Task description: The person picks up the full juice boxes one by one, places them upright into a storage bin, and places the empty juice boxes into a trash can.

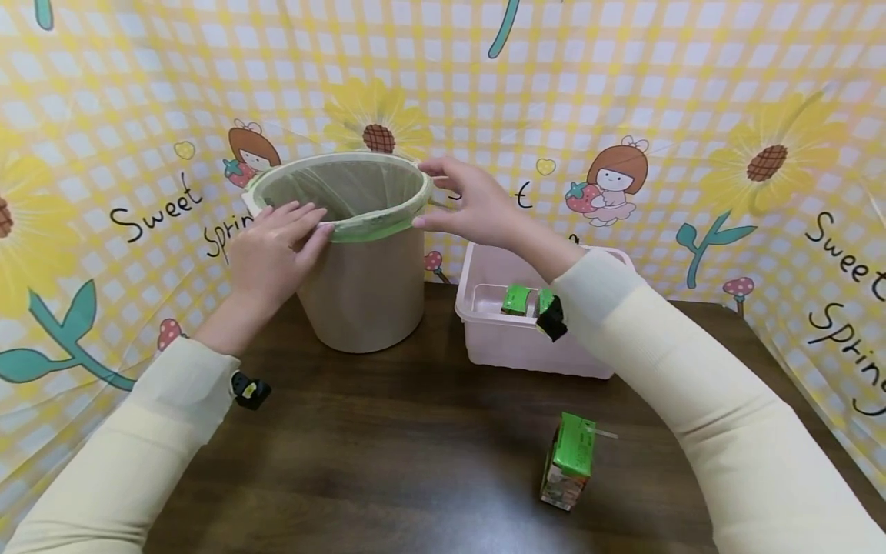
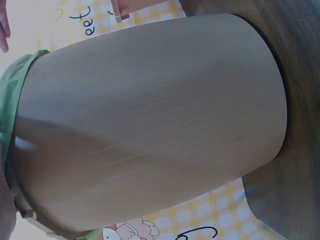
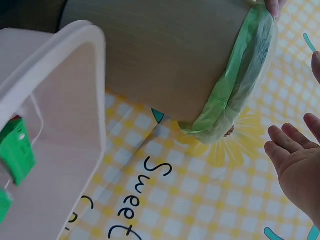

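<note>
A light-brown trash bin (image 1: pixel 367 296) stands upright at the back left. A thin green trash bag (image 1: pixel 377 228) lines it and is folded out over its rim, with a pale ring (image 1: pixel 346 159) around the mouth. My left hand (image 1: pixel 266 250) rests on the near left of the rim, fingers laid over the edge and thumb along its front. At the right side of the rim is my right hand (image 1: pixel 477 206), fingers spread; the right wrist view shows this hand (image 3: pixel 300 160) apart from the bag, holding nothing.
Right of the bin, a pink plastic basket (image 1: pixel 536 346) has green drink cartons (image 1: pixel 515 298) inside. Another green-topped carton (image 1: pixel 569 462) with a straw stands nearer on the dark wooden table (image 1: pixel 360 462). Behind hangs a yellow checked cloth (image 1: pixel 443 77).
</note>
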### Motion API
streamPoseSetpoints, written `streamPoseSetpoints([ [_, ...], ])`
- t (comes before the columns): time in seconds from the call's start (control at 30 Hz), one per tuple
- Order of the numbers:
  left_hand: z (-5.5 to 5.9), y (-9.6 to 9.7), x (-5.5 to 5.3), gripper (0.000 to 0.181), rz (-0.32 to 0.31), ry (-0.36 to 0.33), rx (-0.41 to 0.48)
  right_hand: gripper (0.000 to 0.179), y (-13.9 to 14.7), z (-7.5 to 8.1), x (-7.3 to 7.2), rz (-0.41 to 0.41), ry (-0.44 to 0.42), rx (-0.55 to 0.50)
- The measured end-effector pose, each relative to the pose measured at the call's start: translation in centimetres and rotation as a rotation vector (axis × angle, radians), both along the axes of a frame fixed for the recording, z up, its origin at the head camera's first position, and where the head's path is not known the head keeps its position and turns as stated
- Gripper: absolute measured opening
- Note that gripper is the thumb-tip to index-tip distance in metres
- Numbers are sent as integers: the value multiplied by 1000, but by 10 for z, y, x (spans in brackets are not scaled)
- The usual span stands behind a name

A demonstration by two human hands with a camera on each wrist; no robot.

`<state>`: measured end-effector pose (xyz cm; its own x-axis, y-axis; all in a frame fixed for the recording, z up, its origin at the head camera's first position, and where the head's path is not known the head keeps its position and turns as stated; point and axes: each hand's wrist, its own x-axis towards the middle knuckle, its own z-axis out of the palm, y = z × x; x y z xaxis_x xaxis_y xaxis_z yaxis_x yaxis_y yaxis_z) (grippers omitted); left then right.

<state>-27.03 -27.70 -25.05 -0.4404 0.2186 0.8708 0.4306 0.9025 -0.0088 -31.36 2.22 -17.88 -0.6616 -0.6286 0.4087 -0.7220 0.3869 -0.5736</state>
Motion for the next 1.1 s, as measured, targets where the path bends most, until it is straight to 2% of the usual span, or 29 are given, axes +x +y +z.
streamPoseSetpoints([
  [0.17,-1,-1,0,31,2,3,-11,70,21,-11,12,27,16,-18],
  [0.43,0,-2,0,31,3,0,-13,68,55,-36,34,90,14,-40],
  [0.6,0,-2,0,30,6,-9,-12,68,74,-47,48,122,-24,-70],
  [0.8,1,-1,1,29,3,-5,-13,69,97,-58,64,88,-90,-47],
  [1.0,1,-1,2,30,12,-12,-16,68,116,-75,76,72,-27,-35],
  [1.1,1,-1,2,30,15,-14,-20,67,125,-83,83,88,-32,-55],
])
